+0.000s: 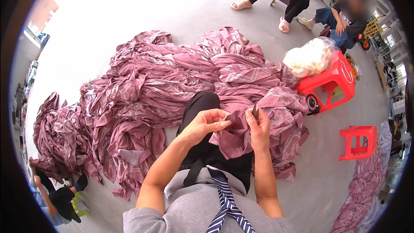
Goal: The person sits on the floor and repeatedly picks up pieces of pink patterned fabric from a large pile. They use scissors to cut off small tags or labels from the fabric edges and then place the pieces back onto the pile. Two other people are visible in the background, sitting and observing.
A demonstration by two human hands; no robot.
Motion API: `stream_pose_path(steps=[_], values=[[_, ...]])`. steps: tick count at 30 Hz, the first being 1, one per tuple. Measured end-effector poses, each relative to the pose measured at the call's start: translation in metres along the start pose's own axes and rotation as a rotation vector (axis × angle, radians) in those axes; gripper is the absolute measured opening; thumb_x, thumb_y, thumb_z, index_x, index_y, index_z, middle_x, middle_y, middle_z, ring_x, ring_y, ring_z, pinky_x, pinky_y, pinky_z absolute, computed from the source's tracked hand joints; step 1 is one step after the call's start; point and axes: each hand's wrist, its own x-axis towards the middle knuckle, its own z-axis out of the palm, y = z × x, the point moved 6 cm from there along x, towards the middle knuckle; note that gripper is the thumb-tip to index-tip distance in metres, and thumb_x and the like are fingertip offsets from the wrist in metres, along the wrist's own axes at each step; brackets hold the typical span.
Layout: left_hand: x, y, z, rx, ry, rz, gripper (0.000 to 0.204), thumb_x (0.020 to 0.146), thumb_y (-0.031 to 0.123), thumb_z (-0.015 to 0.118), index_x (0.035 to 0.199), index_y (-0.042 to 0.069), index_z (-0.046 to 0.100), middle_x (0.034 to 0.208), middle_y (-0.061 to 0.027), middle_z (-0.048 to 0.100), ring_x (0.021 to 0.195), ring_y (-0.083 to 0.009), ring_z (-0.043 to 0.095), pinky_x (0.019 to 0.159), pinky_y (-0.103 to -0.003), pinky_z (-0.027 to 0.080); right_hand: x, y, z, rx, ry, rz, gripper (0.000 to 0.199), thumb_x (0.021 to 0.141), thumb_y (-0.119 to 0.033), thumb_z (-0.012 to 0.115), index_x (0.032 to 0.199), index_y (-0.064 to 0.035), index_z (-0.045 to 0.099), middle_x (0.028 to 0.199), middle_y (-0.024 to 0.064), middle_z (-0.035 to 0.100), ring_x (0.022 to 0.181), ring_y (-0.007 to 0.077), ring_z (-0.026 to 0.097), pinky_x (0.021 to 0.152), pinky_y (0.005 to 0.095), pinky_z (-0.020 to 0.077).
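Mauve cloth lay bunched on the person's lap, w/ more heaped on the floor. Left hand pinched its edge; right hand gripped the cloth plus a small dark tool.

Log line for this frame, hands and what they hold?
left hand: pinching mauve fabric | right hand: gripping fabric plus small dark tool | fabric pile on floor

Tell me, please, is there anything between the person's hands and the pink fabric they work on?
Nothing visible. The left hand pinches a fold of the pink fabric directly, and the right hand grips it too, with a small dark tool held at the cloth. The fabric lies over the person's lap.
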Motion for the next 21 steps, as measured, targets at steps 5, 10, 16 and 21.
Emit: stream_pose_path(steps=[5,10,16,21], values=[[-0.004,-0.001,-0.008,0.039,-0.035,0.005,0.015,0.091,0.016,0.062,0.100,0.004,0.066,0.084,0.0046,0.061,0.075,-0.0032,0.053,0.068,-0.019,0.042,0.002,0.000,-0.003,-0.091,-0.012,-0.056,0.011,0.094,-0.011,0.057,0.084,-0.0062,0.054,0.070,-0.0093,0.043,0.060,-0.0014,0.033,0.051,0.0169,0.0259],[0.001,0.014,-0.005,0.132,0.037,0.256,0.016,0.095,0.018,0.056,0.096,0.005,0.065,0.093,0.0057,0.059,0.083,-0.0011,0.049,0.074,-0.017,0.038,-0.001,0.000,-0.004,-0.263,-0.035,-0.089,0.012,0.092,-0.012,0.061,0.085,-0.0050,0.054,0.067,-0.0084,0.045,0.057,-0.0013,0.034,0.049,0.0176,0.0265],[0.005,-0.002,-0.012,-0.023,0.138,0.088,0.019,0.094,0.022,0.057,0.099,0.006,0.066,0.074,0.0117,0.051,0.064,0.0022,0.039,0.055,-0.016,0.029,-0.006,-0.042,0.006,-0.571,0.050,-0.279,0.018,0.087,-0.017,0.066,0.091,-0.0028,0.056,0.070,0.0031,0.057,0.062,0.0098,0.056,0.056,0.0228,0.0444],[0.006,0.001,-0.014,-0.044,0.202,0.079,0.020,0.094,0.022,0.058,0.099,0.005,0.067,0.070,0.0120,0.052,0.058,0.0028,0.040,0.051,-0.014,0.028,-0.021,-0.052,0.011,-0.737,0.002,-0.361,0.022,0.086,-0.021,0.067,0.094,-0.0027,0.058,0.072,0.0093,0.061,0.063,0.0173,0.064,0.054,0.0275,0.0499]])
